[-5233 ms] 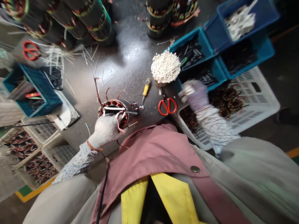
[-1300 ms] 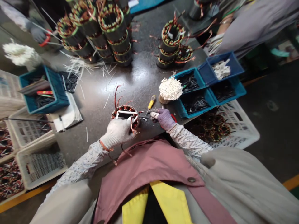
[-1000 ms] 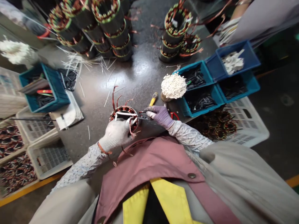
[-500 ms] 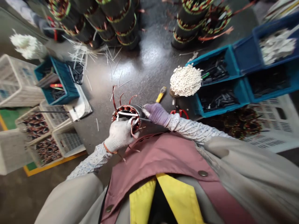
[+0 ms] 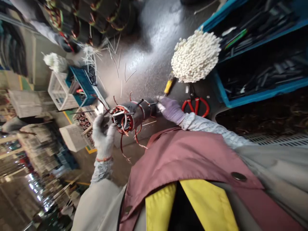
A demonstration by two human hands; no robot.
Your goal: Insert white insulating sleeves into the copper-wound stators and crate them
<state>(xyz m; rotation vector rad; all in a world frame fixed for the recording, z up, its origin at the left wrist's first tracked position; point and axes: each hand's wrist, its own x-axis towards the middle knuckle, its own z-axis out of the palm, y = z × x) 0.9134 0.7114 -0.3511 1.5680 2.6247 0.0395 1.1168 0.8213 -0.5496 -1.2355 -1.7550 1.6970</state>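
Observation:
A grey metal motor stator [image 5: 137,112] with copper windings lies on its side at the table's front edge, its open end facing left. White sleeving and red-brown lead wires [image 5: 122,146] hang from it. My left hand [image 5: 103,131], in a white glove, is beside the open end with thumb and fingers apart. A lead wire passes near its fingertips; contact is unclear. My right hand [image 5: 170,109], in a purplish glove, is at the other end, its fingers closed on a thin dark rod [image 5: 153,103]. Blur hides the rod's exact kind.
A bundle of white tubes [image 5: 196,56] stands beyond my right hand, near a yellow-handled tool [image 5: 168,86] and red-handled scissors [image 5: 196,106]. Blue bins [image 5: 227,102] of dark sleeves are at right. Stacked stators [image 5: 96,19] and another person's sleeve [image 5: 45,30] appear upper left.
The view has swung left. My left hand has come off the stator's wound end and opened to its left. The stator now shows more of its side; my right hand stays at its right end.

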